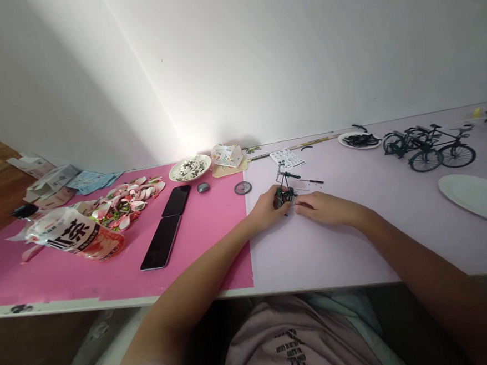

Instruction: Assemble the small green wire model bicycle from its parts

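Observation:
My left hand (269, 207) is closed round a dark green model bicycle frame (286, 190), with thin tubes sticking up above the fingers. Close beside it, my right hand (314, 207) pinches at the lower right of the frame; whatever lies between its fingertips is too small to make out. A loose spoked wheel (243, 188) lies flat to the left of my hands. Behind them are a small black-handled screwdriver (316, 181) and a printed instruction sheet (287, 158).
Assembled model bicycles (427, 150) stand at the right, near a white plate of black parts (340, 140) and another white plate (473, 194). On the pink left side are two dark phones (161, 241), a plastic bottle (80, 235), a plate of small pieces (203, 175) and pink-white pieces (126, 204).

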A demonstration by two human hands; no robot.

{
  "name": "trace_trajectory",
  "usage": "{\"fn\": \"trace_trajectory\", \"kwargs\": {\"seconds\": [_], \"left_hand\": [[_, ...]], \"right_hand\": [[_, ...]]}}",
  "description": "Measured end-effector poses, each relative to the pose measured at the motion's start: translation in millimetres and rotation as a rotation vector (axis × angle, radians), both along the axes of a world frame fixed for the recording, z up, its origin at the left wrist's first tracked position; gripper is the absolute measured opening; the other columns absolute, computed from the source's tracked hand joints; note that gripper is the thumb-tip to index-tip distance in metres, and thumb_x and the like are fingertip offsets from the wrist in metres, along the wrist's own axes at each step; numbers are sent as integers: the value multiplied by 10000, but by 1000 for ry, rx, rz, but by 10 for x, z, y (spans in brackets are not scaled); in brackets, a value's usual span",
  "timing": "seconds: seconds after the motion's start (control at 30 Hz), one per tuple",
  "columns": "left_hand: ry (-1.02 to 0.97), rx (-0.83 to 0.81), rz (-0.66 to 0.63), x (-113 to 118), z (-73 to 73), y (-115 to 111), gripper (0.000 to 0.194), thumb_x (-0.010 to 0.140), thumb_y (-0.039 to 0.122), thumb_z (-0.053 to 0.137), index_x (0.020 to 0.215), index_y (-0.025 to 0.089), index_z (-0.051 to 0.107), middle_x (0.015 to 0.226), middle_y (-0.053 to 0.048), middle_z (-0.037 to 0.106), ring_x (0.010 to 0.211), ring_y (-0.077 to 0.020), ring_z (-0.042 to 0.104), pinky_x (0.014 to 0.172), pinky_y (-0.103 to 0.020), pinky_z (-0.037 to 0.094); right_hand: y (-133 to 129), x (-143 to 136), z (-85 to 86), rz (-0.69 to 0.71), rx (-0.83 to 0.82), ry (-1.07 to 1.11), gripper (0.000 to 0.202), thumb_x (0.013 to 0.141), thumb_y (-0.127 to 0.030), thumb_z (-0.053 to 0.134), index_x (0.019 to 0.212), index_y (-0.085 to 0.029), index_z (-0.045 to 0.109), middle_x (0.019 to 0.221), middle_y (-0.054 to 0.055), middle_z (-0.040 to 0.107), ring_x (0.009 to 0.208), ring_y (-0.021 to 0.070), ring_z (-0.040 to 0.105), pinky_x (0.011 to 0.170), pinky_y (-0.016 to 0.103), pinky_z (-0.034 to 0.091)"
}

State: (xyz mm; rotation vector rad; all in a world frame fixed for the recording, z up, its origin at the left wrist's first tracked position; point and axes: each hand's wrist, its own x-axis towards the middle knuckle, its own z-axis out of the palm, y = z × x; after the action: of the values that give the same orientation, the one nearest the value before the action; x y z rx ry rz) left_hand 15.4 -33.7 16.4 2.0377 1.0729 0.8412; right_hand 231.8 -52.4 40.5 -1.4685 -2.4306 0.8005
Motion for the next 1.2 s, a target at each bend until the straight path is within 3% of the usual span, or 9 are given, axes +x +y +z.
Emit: {"fn": "trace_trajectory", "kwargs": {"seconds": [0.13, 0.3, 0.53, 1.2], "left_hand": [[-2, -8, 2, 0, 4, -3, 384, 882, 260, 645, 1247, 180, 557, 760, 22, 654, 665, -124, 559, 664, -245, 433], [5, -14, 3, 0, 15, -9, 387, 883, 257, 642, 1253, 180, 559, 802, 11, 674, 680, -122, 568, 673, -243, 434], [1, -23, -1, 3, 16, -10, 383, 883, 251, 637, 1250, 179, 554, 802, 15, 667, 663, -115, 554, 654, -238, 420], [1, -14, -7, -1, 3, -1, 382, 882, 257, 639, 1246, 183, 552, 768, 28, 639, 654, -116, 540, 651, -238, 418]], "right_hand": [[0, -4, -6, -24, 7, -7, 230, 988, -429, 477, 889, -243, 571, 787, 15, 649, 675, 195, 563, 620, 310, 375], [11, 0, -8, -16, 18, -31, 282, 995, -438, 464, 796, -239, 488, 761, 13, 621, 664, 190, 545, 620, 311, 368], [6, 1, 6, 4, -17, 11, 297, 991, -418, 462, 763, -233, 507, 796, 33, 649, 732, 210, 573, 679, 327, 398], [3, 4, -5, 10, -3, -7, 336, 972, -462, 484, 729, -234, 449, 724, 4, 582, 655, 182, 520, 616, 312, 368]]}}
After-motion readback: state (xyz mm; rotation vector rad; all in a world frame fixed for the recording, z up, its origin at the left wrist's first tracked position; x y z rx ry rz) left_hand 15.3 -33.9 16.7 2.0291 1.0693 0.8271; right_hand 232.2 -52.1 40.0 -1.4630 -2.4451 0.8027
